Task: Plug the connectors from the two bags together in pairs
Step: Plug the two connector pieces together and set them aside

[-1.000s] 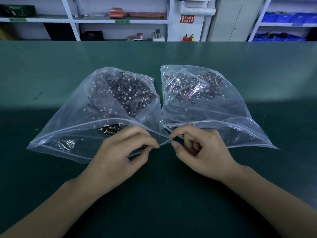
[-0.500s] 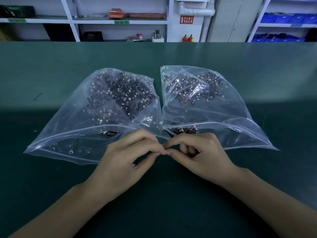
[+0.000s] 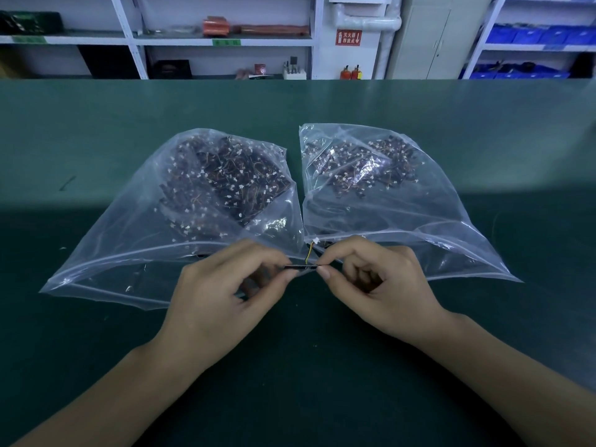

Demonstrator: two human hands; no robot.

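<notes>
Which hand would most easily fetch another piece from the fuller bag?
The left hand, probably. It lies right at the mouth of the fuller clear plastic bag; the right hand sits before the other bag.

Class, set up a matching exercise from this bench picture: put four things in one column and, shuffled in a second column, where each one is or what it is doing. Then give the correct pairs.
Things
1. left bag
2. right bag
3. left hand
4. fire extinguishers

Places or states
A. on the floor beyond the far edge of the table
B. pinches one end of a small black part
C. lies on the green table, fuller, with a dense dark heap of connectors
D. lies on the green table, with a thinner spread of connectors

Pairs: 1-C, 2-D, 3-B, 4-A
</notes>
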